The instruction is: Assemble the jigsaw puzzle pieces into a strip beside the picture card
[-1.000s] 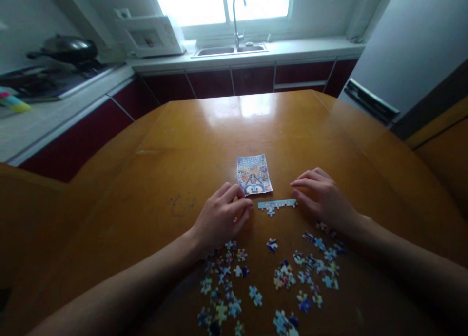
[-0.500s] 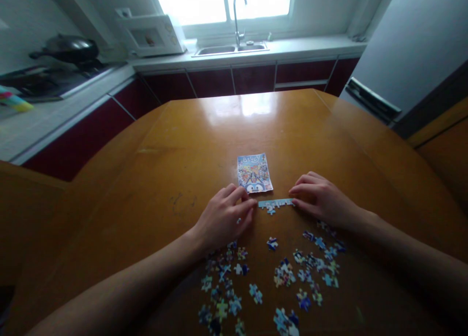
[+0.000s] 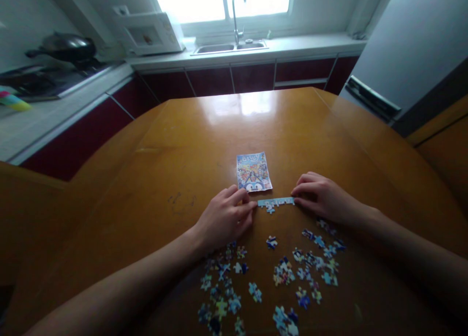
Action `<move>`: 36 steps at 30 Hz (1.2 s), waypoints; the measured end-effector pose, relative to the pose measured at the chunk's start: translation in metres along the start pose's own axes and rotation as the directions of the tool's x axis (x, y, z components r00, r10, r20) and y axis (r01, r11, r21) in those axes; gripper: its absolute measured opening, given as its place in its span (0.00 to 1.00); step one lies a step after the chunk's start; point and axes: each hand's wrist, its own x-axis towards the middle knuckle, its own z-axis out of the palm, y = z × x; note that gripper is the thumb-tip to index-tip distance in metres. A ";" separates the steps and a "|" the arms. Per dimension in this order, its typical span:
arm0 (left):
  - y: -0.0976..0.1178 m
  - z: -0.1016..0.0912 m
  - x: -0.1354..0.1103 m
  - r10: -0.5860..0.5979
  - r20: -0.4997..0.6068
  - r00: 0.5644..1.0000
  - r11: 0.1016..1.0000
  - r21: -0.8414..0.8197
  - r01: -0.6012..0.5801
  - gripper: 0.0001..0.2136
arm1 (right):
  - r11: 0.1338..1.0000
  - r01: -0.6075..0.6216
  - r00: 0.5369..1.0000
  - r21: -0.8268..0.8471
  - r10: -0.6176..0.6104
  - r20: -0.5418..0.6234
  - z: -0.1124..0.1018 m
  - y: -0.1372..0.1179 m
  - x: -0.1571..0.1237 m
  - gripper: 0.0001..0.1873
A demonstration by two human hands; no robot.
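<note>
A narrow strip of joined jigsaw puzzle pieces (image 3: 277, 201), light blue along its straight far edge, lies flat on the table between my hands. My left hand (image 3: 227, 215) is curled, with thumb and fingertips at the strip's left end. At the right end, the thumb and fingers of my right hand (image 3: 321, 197) close on the strip's edge. Just beyond it lies a creased picture sheet (image 3: 254, 172) with a cartoon print, close to my left fingertips. One loose puzzle piece (image 3: 271, 242) sits nearer to me, below the strip.
Loose puzzle pieces lie in a left group (image 3: 221, 306) and a right group (image 3: 316, 263) on the wooden table (image 3: 175, 165). Past the table are a counter with a sink (image 3: 214, 49), a microwave (image 3: 148, 33), a stove with a wok (image 3: 66, 47), and a fridge (image 3: 405, 48).
My right hand has shifted very slightly at the strip's right end. The left hand, the strip and the loose pieces look the same; the whole view moved a little.
</note>
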 end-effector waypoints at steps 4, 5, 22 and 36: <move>0.001 -0.001 0.001 0.004 -0.002 1.000 1.000 -0.006 -0.004 0.10 | 1.000 0.018 1.000 0.007 -0.018 -0.002 0.000 0.000 0.001 0.06; 0.002 -0.001 0.001 0.005 -0.001 1.000 1.000 -0.007 -0.005 0.10 | 1.000 0.017 1.000 0.010 -0.017 -0.001 0.001 0.000 0.001 0.06; 0.000 0.004 0.000 -0.036 -0.018 0.999 0.999 -0.036 0.036 0.08 | 0.999 0.011 0.999 0.039 -0.013 0.033 -0.004 -0.001 0.002 0.07; 0.019 -0.025 0.010 -0.664 -0.151 0.733 0.498 -0.820 0.282 0.12 | 0.973 -0.153 0.958 0.174 0.189 -0.215 -0.010 0.027 0.004 0.12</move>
